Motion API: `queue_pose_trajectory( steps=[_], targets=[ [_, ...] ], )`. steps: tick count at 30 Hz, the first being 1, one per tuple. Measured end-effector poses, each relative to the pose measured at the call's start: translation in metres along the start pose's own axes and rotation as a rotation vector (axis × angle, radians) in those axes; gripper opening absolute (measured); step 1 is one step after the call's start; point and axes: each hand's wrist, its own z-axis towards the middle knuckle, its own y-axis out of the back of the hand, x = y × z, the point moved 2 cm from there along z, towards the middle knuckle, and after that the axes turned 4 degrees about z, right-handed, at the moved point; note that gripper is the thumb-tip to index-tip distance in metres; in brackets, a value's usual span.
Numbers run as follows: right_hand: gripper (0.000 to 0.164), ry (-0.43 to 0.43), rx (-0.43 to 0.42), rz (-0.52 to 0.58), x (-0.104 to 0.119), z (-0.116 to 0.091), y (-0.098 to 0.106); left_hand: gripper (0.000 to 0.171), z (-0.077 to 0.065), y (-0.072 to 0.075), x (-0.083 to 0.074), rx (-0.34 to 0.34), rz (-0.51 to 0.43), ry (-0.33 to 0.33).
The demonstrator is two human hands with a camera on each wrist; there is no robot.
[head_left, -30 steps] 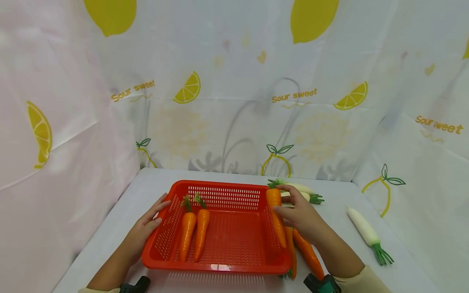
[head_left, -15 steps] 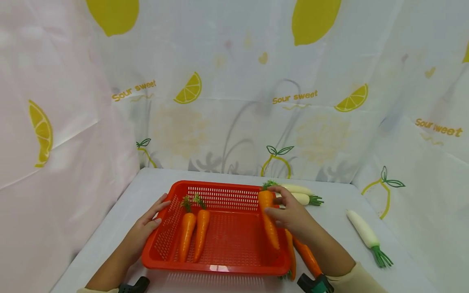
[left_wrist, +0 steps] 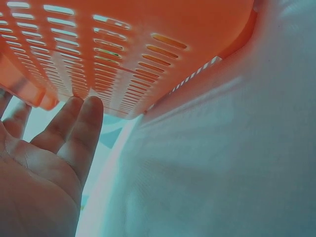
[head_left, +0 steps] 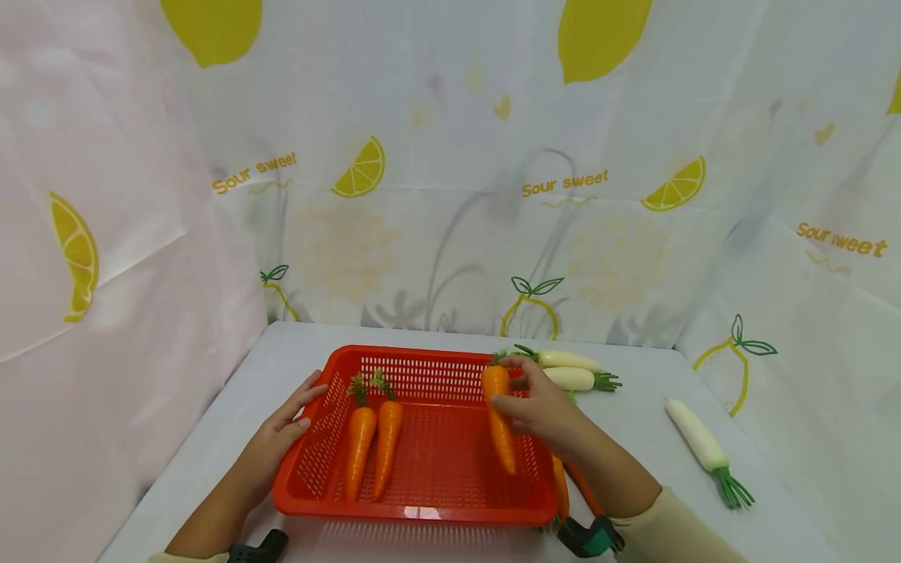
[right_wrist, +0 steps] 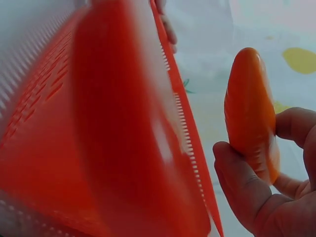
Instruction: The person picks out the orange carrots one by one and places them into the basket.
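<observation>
Orange "Sour sweet" lettering [head_left: 565,183] stands three times on the white, lemon-printed cloth backdrop [head_left: 450,102]: upper left, right of centre, far right.

Head view faces forward-down, sharing the basket [head_left: 443,453] with 2 close wrist views.

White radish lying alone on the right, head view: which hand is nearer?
Right. The right hand is left of the radish, holding a carrot over the red basket; the left hand is farther off, at the basket's left side.
</observation>
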Motion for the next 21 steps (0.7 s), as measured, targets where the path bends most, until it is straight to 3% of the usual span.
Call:
queue_pose_trajectory(
  steps=[11,21],
  targets=[
    [0.058,0.004,0.040,-0.029,0.000,0.008,-0.017,0.051,-0.002,0.000,0.001,-0.001,-0.008,-0.012],
    [0.059,0.009,0.088,-0.061,0.008,0.007,-0.021,0.051,-0.001,-0.001,0.000,-0.002,-0.015,-0.013]
  ],
)
